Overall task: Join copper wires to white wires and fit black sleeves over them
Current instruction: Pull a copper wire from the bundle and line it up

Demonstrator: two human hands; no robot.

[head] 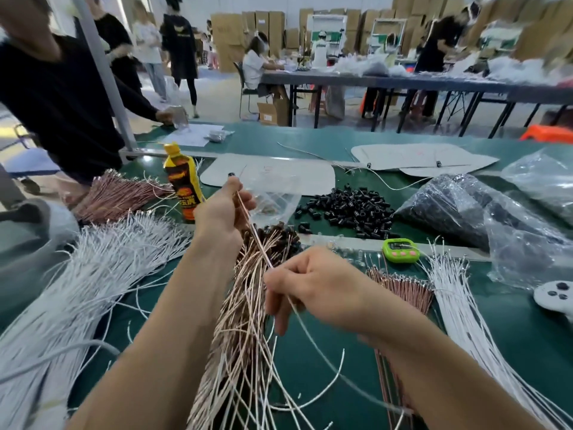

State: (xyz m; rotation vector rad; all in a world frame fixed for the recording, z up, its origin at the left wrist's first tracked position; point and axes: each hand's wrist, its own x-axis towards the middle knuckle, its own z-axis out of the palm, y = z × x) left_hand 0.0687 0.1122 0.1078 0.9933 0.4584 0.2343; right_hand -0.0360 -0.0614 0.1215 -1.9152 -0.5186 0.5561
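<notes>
Green table (511, 330); white wires (93, 274); copper wires (245, 321); black sleeves (350, 209); lime timer (400, 250); yellow bottle (183, 184).

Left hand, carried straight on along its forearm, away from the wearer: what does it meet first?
Probably the clear plastic bag just beyond the left hand, then the white pad; the hand looks raised, so depth is unclear.

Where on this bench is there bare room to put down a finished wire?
Bare green mat lies at right, between the right white wires and the white controller. Another strip is on the far belt, beyond the grey sheets. The centre, around the joined pile and black sleeves, is crowded.
</notes>
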